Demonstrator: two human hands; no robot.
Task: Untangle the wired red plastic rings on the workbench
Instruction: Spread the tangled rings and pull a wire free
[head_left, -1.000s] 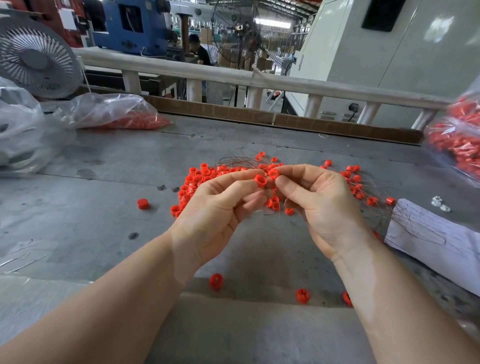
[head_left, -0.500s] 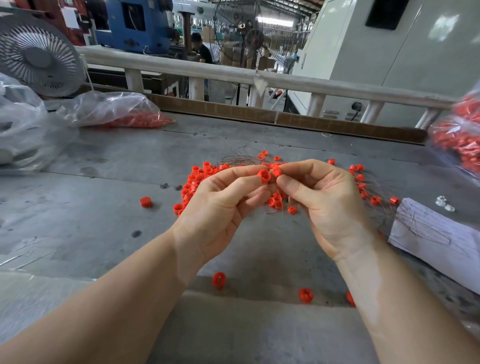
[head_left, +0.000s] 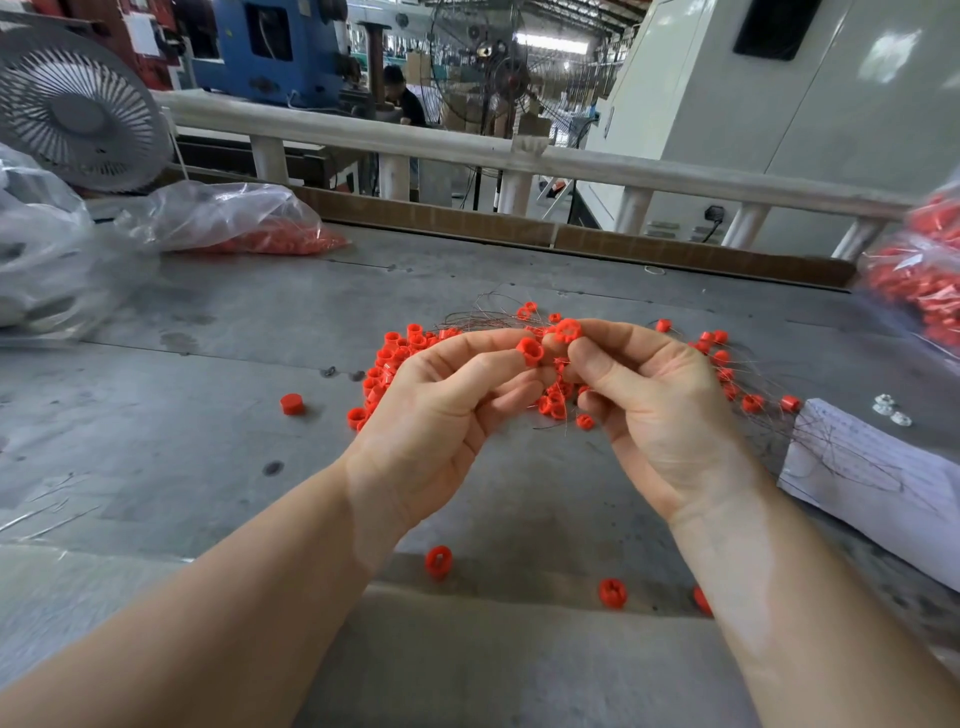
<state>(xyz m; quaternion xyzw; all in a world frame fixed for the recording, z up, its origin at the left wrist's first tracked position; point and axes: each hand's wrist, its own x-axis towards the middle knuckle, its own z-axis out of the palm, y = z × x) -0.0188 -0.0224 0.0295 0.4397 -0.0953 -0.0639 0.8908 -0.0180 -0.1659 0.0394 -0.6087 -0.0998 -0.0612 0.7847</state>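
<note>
A tangle of small red plastic rings (head_left: 395, 358) threaded on thin wires (head_left: 478, 317) lies on the grey workbench (head_left: 234, 457), partly hidden behind my hands. My left hand (head_left: 447, 410) pinches one red ring (head_left: 530, 351) between thumb and forefinger, just above the pile. My right hand (head_left: 654, 405) pinches a second red ring (head_left: 567, 329) right beside it, fingertips almost touching the left hand's. More wired rings (head_left: 748, 402) trail off to the right of my right hand.
Loose red rings lie at left (head_left: 291, 404) and near the front edge (head_left: 438, 562), (head_left: 613, 593). Clear bags of red rings sit at back left (head_left: 234, 223) and far right (head_left: 919, 280). A white paper (head_left: 872, 478) lies right; a fan (head_left: 78, 114) stands back left.
Both hands have lifted slightly and the two pinched rings have come a little apart, the right hand's ring now higher than the left's.
</note>
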